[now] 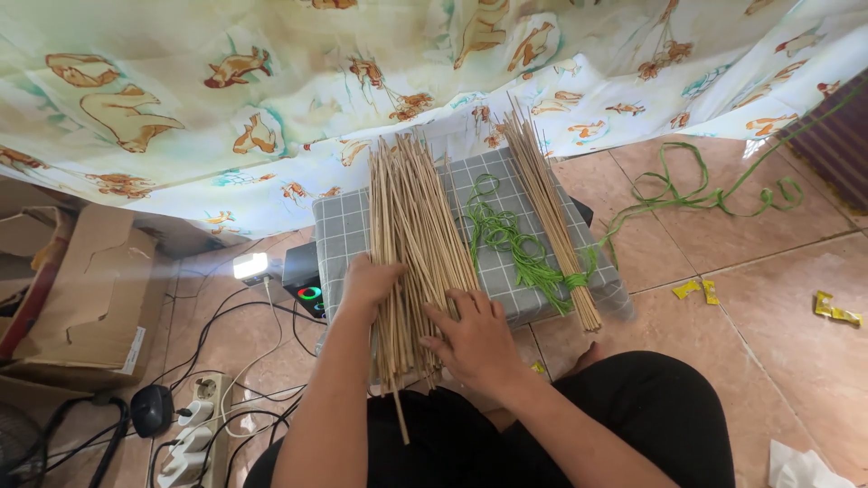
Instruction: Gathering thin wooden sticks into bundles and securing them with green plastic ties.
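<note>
A loose pile of thin bamboo sticks [411,226] lies lengthwise on a low stand covered with grey checked cloth [339,235]. My left hand [369,280] rests on the near left part of the pile, fingers curled over the sticks. My right hand [475,339] lies flat on the near right part, fingers spread and pressing the sticks. A second, tied bundle of sticks [551,212] lies to the right on the cloth, bound near its end with green string [515,244], whose loose coil sits between the two bundles.
A patterned curtain [271,90] hangs behind the stand. Green ribbon [705,194] trails over the tiled floor at right. A cardboard box [81,280], a power strip [194,434] with cables and a small lit device [307,294] sit at left. Yellow scraps [836,310] lie at right.
</note>
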